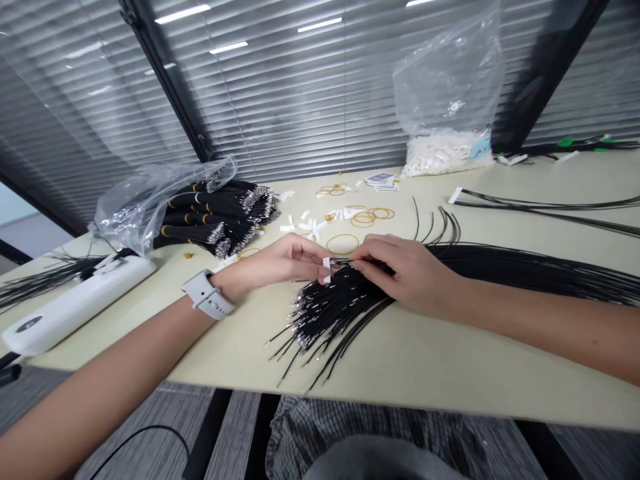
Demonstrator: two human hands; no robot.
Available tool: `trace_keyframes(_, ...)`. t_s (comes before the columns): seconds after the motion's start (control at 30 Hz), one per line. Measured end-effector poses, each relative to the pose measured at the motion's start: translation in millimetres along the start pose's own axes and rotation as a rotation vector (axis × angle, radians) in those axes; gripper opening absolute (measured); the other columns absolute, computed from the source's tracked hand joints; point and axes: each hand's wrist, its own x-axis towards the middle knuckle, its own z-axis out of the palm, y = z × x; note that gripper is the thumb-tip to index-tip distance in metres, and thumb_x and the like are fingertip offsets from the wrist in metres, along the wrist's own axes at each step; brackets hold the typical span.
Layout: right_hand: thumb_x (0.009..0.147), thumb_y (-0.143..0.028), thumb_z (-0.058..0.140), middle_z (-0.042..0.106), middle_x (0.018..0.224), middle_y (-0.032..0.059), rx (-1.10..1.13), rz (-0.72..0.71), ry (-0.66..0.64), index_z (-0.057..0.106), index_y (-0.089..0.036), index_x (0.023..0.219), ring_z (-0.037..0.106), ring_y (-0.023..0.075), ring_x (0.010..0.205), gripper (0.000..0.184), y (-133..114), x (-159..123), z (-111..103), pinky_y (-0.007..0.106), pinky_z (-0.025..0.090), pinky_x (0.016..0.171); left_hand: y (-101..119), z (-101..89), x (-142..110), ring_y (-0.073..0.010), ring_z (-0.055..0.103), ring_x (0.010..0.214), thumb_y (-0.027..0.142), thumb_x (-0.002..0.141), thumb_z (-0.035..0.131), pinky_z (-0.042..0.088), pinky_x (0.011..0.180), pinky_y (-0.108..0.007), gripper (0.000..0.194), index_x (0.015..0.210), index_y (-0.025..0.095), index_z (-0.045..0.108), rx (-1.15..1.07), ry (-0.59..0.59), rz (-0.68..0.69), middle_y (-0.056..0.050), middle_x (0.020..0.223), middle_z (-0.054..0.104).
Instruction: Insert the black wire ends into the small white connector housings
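My left hand, with a grey watch on its wrist, pinches a small white connector between thumb and fingers. My right hand lies on a loose fan of thin black wires with metal tips. Its fingers pinch one wire right at the connector. The two hands meet over the middle of the pale table.
Bundled black wires lie half in a clear bag at the left. Rubber bands and white connectors are scattered behind the hands. A clear bag of white connectors stands at the back. A white device sits at the left edge.
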Motion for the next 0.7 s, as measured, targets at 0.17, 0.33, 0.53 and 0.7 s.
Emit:
trace_keyframes(0.17,0.087,-0.019,0.050,0.061,0.082,0.0014,0.046,-0.037,0.011,0.057,-0.014,0.092,0.054,0.0084,0.075,0.011,0.4,0.0,-0.6,0.020,0.042,0.069,-4.3,-4.5,2.1,-0.0084,0.056,0.074,0.016,0.077,0.060,0.043,0.073,-0.019,0.015,0.088,0.006,0.064,-0.038,-0.008,0.003,-0.006,0.080,0.063)
trace_keyframes(0.33,0.087,-0.018,0.047,0.060,0.078,0.0021,0.021,-0.103,0.038,0.058,-0.014,0.085,0.052,0.0100,0.073,0.011,-1.4,1.7,-1.3,0.023,0.041,0.068,-3.1,-4.8,1.6,-0.0076,0.054,0.073,0.013,0.078,0.058,0.042,0.072,-0.019,0.011,0.083,0.006,0.063,-0.054,-0.031,0.027,-0.005,0.078,0.061)
trace_keyframes(0.53,0.087,-0.014,0.043,0.053,0.085,0.0055,-0.043,0.036,0.115,0.052,-0.015,0.080,0.048,0.0139,0.080,0.011,-12.1,3.8,-7.2,0.030,0.040,0.073,-2.2,-0.9,2.5,-0.0069,0.056,0.069,0.013,0.077,0.059,0.043,0.066,-0.018,0.014,0.090,0.009,0.064,-0.098,0.063,0.018,-0.004,0.076,0.062)
trace_keyframes(0.7,0.086,-0.012,0.046,0.051,0.077,0.0023,0.006,0.106,0.116,0.052,-0.015,0.081,0.048,0.0108,0.074,0.008,-16.0,3.1,-7.3,0.024,0.040,0.068,2.0,5.9,1.7,-0.0064,0.056,0.066,0.011,0.077,0.059,0.044,0.066,-0.017,0.007,0.082,0.009,0.064,-0.021,0.064,0.044,-0.003,0.072,0.063)
